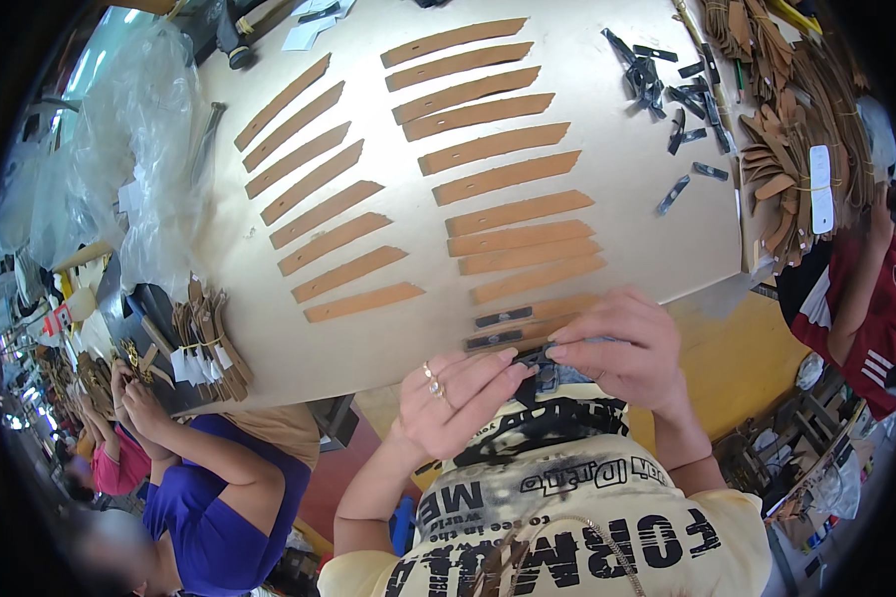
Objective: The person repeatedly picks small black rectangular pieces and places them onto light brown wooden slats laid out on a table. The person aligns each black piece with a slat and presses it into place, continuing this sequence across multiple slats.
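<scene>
Head view
Left hand: lower centre of the frame, fingers pressed together, pinching one end of a small dark label; rings on one finger.
Right hand: just right of the left hand, fingertips curled down, pinching the label's other end.
Label: held between both hands at the near table edge, mostly hidden by the fingers.
Nearest strips: two tan strips just above the hands, each with a dark label laid on it.
Strip rows: two columns of tan strips across the middle of the table; left column slants toward the upper left.
Loose labels: dark pile, upper right of the table.
Strip heap: tangled tan pieces at the right edge, a white tag on top.
Bundle: banded tan pieces, lower left table edge.
Plastic bag: clear, upper left.
Other people: one in purple lower left, hands near the bundle; one in red at the right edge.
</scene>
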Demonstrator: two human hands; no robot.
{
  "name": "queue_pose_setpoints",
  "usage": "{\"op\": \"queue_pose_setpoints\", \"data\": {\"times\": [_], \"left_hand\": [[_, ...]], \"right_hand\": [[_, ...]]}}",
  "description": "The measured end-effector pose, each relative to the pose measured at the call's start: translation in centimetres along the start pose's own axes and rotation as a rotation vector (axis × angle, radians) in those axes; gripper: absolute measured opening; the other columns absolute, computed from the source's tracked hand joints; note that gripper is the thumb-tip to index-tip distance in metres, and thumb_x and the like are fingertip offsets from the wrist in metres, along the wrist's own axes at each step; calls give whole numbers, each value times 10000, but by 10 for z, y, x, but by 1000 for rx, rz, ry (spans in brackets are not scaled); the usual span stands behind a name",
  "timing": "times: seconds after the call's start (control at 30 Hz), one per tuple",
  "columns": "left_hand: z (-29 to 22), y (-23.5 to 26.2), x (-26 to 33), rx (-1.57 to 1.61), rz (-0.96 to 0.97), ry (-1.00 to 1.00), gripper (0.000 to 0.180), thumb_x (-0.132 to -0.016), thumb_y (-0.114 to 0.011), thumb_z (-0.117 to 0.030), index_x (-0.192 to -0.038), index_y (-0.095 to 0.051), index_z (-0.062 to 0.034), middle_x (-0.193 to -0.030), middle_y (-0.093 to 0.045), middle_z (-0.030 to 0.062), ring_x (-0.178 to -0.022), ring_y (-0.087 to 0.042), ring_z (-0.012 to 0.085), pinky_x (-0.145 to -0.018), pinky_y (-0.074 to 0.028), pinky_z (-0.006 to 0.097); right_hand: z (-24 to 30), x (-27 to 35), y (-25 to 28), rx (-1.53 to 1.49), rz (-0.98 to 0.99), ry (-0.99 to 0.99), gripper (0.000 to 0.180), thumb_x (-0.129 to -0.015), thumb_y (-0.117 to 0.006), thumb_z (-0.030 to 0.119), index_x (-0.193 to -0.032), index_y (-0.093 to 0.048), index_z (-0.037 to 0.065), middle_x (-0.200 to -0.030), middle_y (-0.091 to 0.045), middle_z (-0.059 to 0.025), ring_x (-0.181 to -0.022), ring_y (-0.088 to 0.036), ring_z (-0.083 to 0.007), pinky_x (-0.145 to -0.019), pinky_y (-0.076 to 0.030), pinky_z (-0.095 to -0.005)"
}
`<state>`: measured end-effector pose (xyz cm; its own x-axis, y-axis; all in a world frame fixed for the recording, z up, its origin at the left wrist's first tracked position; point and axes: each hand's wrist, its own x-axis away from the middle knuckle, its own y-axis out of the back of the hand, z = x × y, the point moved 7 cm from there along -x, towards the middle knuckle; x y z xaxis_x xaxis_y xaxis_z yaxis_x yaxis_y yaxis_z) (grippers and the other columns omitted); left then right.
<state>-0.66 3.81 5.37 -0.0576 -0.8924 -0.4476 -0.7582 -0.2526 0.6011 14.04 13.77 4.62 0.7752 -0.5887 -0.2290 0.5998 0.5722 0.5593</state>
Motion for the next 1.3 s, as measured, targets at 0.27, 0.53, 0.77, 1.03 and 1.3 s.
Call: {"op": "queue_pose_setpoints", "data": {"times": [0.27,0.53,0.77,1.03,1.3], "left_hand": [[7,-2,3,-84,14,-124,263,-710,-743,-30,-958,-722,56,-1044,-690,194,-847,-688,244,-653,-541,303],[18,-18,5,-186,32,-65,222,-735,-716,-20,-950,-733,29,-1017,-690,139,-824,-682,230,-644,-535,302],[53,-19,7,244,-68,497,228,-785,-768,36,-1007,-730,2,-978,-710,108,-794,-679,177,-691,-539,275],[70,-22,26,459,-269,974,115,-850,-744,9,-954,-700,28,-828,-727,57,-715,-675,83,-651,-513,216],[68,-23,22,319,-329,955,199,-859,-727,22,-866,-530,-6,-831,-730,85,-661,-655,69,-576,-498,206]], "right_hand": [[-12,1,-7,-323,31,-212,272,-770,-802,91,-1035,-740,80,-903,-730,-46,-803,-691,-192,-740,-534,-310],[-31,3,-23,-530,-9,-573,252,-845,-751,33,-1088,-697,-10,-932,-717,-90,-807,-688,-143,-752,-553,-277],[-31,-10,-30,-192,-59,-530,247,-868,-723,37,-1109,-670,26,-862,-698,-77,-761,-678,-171,-670,-555,-288],[-36,-12,-36,-257,-92,-624,239,-865,-726,42,-1092,-654,31,-827,-690,-89,-700,-670,-180,-620,-548,-289],[-41,-15,-41,-269,-35,-670,230,-891,-687,21,-1113,-628,9,-805,-673,-103,-693,-683,-194,-640,-557,-304]]}}
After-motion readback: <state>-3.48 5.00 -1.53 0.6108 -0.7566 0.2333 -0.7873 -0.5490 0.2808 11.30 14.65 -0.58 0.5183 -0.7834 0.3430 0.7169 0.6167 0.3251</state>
